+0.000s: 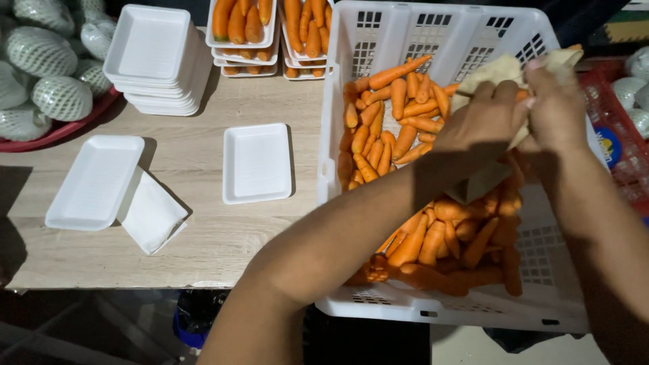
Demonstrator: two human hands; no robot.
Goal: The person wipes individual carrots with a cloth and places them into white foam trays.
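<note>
A white slotted crate [378, 40] full of orange carrots [399, 128] stands at the right of the wooden table [203, 250]. Both my hands are over the crate's far right side. My left hand [483, 118] and my right hand [558, 101] each grip a beige cloth [497, 71], which is wrapped around a carrot; an orange tip shows at the cloth's top right. My left forearm crosses above the carrots.
Two single white foam trays [257, 162] [94, 179] and a tilted one [152, 213] lie on the table. A stack of empty trays [155, 57] and trays filled with carrots [247, 30] stand at the back. Net-wrapped fruit [44, 74] sits far left, a red crate [618, 135] far right.
</note>
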